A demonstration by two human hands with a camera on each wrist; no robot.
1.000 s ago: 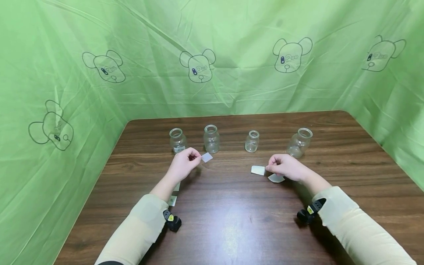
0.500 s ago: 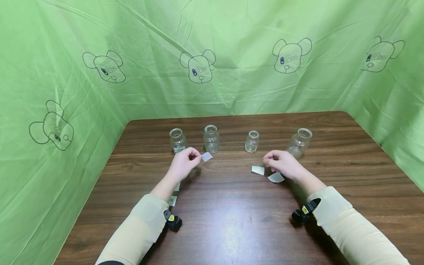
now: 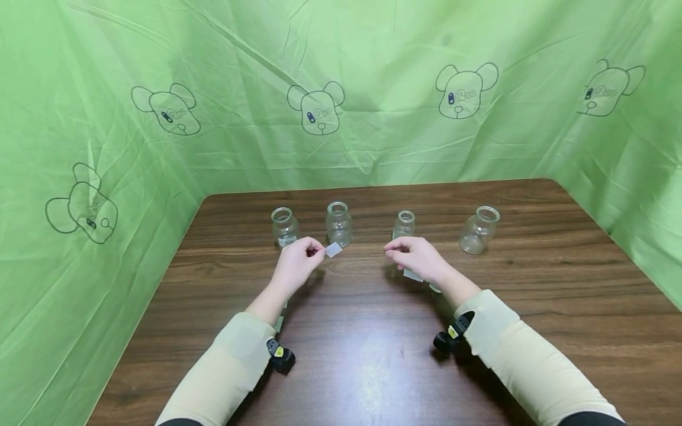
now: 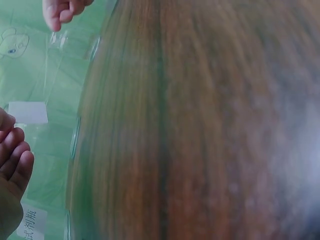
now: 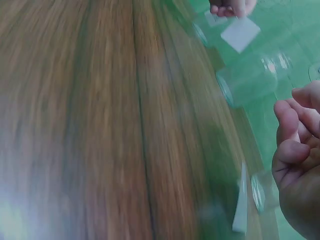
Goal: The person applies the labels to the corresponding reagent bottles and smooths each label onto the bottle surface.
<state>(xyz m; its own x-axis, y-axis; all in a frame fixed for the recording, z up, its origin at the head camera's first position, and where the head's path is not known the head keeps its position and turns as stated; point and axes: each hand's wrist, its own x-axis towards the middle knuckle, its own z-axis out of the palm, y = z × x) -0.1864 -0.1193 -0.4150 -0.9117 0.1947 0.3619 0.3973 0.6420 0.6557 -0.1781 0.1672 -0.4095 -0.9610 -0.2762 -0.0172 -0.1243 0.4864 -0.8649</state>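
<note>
Labels [image 3: 279, 324] lie beside the left sleeve [image 3: 229, 355], 2 paper slips [image 3: 412, 276] by the right hand [image 3: 418, 257], its loosely curled fingers visibly holding nothing. Left hand [image 3: 297, 263] pinches 1 white label [image 3: 333, 249]. Beyond, the leftmost jar [image 3: 285, 225] is labelled; 3 other jars [image 3: 339, 223] seem unlabelled.

A small, plain white slip [image 3: 333, 249], four-sided with straight edges, was pinched by one corner between the thumb and fingertips of the left hand [image 3: 300, 260]. It was held flat and uncreased, tilted, its free end pointing toward the right hand [image 3: 418, 257]. In the head view it overlapped the lower front of a clear glass jar [image 3: 338, 223]; whether the two touched could not be told. That jar stood upright on the worktop [image 3: 341, 331], open-mouthed, with a thick rim and rounded shoulders.
</note>
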